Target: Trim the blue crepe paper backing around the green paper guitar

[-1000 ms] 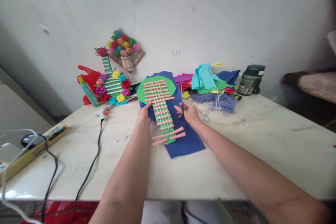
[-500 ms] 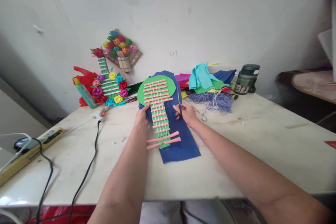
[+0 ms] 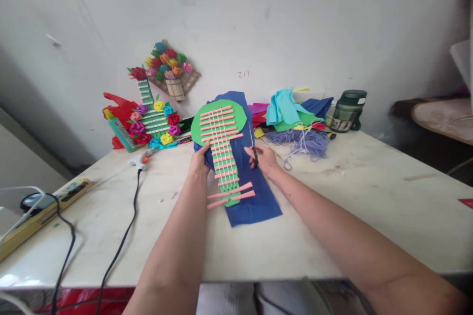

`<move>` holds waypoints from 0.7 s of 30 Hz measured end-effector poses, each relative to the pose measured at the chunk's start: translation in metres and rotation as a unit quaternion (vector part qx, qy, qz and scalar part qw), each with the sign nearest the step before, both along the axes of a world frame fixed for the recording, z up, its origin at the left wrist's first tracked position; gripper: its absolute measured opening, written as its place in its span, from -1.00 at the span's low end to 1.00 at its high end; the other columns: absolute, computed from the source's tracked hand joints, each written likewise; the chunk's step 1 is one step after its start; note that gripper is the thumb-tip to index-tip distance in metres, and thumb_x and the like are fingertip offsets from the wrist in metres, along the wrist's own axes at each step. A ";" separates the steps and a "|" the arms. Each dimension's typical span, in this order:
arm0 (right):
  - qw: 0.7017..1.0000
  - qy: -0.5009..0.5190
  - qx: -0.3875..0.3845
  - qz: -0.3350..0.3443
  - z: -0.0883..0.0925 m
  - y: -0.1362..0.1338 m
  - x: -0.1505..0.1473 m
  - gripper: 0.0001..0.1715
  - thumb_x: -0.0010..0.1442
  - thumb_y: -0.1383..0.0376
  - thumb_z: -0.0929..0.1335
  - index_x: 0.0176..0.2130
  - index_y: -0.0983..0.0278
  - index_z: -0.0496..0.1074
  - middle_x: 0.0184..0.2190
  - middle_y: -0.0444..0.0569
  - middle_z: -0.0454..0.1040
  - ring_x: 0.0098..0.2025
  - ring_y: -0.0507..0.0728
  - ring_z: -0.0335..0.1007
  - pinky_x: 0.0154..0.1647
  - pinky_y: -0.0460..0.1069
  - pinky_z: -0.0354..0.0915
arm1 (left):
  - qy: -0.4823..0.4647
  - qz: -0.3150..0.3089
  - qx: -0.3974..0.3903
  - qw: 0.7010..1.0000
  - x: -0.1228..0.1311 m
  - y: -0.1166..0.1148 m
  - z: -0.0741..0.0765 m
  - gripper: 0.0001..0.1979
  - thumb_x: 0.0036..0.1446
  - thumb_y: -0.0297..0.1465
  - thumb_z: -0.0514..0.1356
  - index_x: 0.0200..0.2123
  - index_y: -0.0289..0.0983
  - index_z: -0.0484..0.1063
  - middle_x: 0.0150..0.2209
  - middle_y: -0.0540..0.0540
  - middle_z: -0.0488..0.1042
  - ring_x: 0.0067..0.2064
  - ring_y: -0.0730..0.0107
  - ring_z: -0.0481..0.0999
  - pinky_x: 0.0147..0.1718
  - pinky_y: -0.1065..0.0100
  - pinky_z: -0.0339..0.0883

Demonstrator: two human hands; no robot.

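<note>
My left hand (image 3: 200, 158) grips the edge of a green guitar-shaped cutout (image 3: 239, 117), thumb on top. Pink strips cross the cutout and white strings run lengthwise over them. Behind it lies dark blue crepe paper (image 3: 254, 206), whose lower end rests on the table and whose top rises past the round end. My right hand (image 3: 266, 160) is closed on dark-handled scissors (image 3: 254, 156) at the right side of the blue paper, blades pointing away from me along its edge. The fingers of my left hand under the cutout are hidden.
A finished flower-trimmed guitar (image 3: 155, 123) and a flower bouquet craft (image 3: 175, 86) lean on the wall. Purple yarn (image 3: 297, 143), coloured paper (image 3: 284, 108) and a green bottle (image 3: 348, 112) stand back right. A glue gun (image 3: 139, 161) and power strip (image 3: 70, 193) are left.
The top of the cutout and blue paper has tilted up slightly and shifted a little left. My right hand and the scissors stay almost in place.
</note>
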State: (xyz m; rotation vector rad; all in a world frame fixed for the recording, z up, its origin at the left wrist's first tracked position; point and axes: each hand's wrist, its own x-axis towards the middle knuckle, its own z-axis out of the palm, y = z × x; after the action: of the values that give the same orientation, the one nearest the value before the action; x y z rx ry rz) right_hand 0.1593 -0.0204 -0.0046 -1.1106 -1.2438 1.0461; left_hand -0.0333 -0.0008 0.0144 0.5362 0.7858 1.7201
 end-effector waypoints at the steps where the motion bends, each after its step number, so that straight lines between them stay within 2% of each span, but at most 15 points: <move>1: 1.000 0.004 0.000 0.000 0.001 -0.001 0.000 -0.55 -0.11 0.01 0.46 -0.39 0.32 0.41 -0.73 -0.22 0.32 -0.74 -0.04 0.25 -0.74 -0.16 0.24 | 0.000 0.000 0.003 1.000 0.000 0.000 -0.001 -0.69 0.04 -0.59 0.21 -0.12 -0.24 0.43 -0.29 -0.08 0.58 -0.22 0.27 0.58 -0.17 0.25 0.47; 11: 1.000 -0.002 0.007 0.006 0.001 -0.002 -0.001 -0.55 -0.14 0.02 0.46 -0.38 0.31 0.40 -0.70 -0.22 0.32 -0.70 -0.04 0.26 -0.71 -0.16 0.27 | 0.002 -0.011 -0.015 1.000 0.001 -0.003 -0.004 -0.77 0.09 -0.59 0.15 -0.19 -0.23 0.44 -0.36 -0.05 0.57 -0.26 0.31 0.58 -0.17 0.28 0.47; 16: 0.998 -0.059 0.029 -0.015 -0.006 0.006 0.002 -0.55 -0.09 -0.01 0.43 -0.34 0.29 0.42 -0.66 -0.20 0.37 -0.67 -0.03 0.31 -0.69 -0.16 0.28 | -0.005 -0.019 -0.015 1.000 0.003 -0.004 -0.005 -0.75 0.07 -0.60 0.17 -0.17 -0.26 0.44 -0.38 -0.06 0.57 -0.30 0.30 0.59 -0.19 0.27 0.48; 21: 0.996 -0.069 0.039 -0.026 -0.008 0.010 0.004 -0.55 -0.08 -0.02 0.43 -0.34 0.28 0.44 -0.65 -0.20 0.37 -0.66 -0.01 0.33 -0.66 -0.14 0.31 | -0.015 -0.042 -0.027 0.999 0.005 -0.003 -0.006 -0.71 0.05 -0.61 0.17 -0.13 -0.27 0.43 -0.37 -0.08 0.58 -0.33 0.30 0.59 -0.23 0.29 0.49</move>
State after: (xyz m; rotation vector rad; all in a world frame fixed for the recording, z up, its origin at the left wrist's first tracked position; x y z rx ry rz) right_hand 0.1629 -0.0103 -0.0128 -1.1638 -1.3477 0.8864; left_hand -0.0287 -0.0042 0.0085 0.4986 0.7741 1.6219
